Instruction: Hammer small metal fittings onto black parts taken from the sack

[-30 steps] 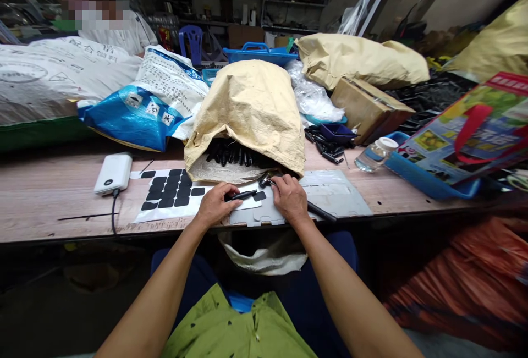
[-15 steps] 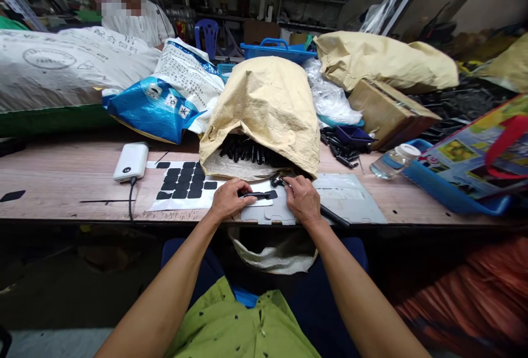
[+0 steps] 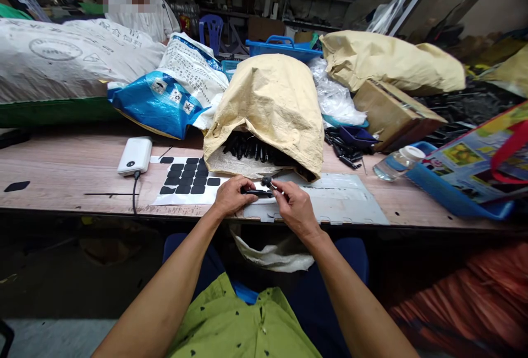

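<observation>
My left hand (image 3: 234,196) is closed around a slim black rod-like part (image 3: 258,192), held level just above the bench. My right hand (image 3: 295,204) pinches a small tool-like piece (image 3: 267,181) with a dark rounded end and a short shiny stem; its exact kind is not clear. That dark end is close above the black part. In front of both hands lies a tan sack (image 3: 268,94), its mouth facing me and full of black slender parts (image 3: 247,148). Beneath my hands is a grey flat board (image 3: 346,198). Left of them lies a white sheet with rounded black stickers (image 3: 187,176).
A white power bank (image 3: 135,155) with a cable lies at the left. A bottle (image 3: 398,163), a blue tray (image 3: 466,196) and a wooden box (image 3: 391,113) are at the right. Filled sacks (image 3: 70,66) line the back. A person (image 3: 140,20) is across the bench.
My right hand has moved left, bringing the dark-ended piece near the black part. The black rod that showed beside my right wrist is no longer visible. My left hand keeps its hold.
</observation>
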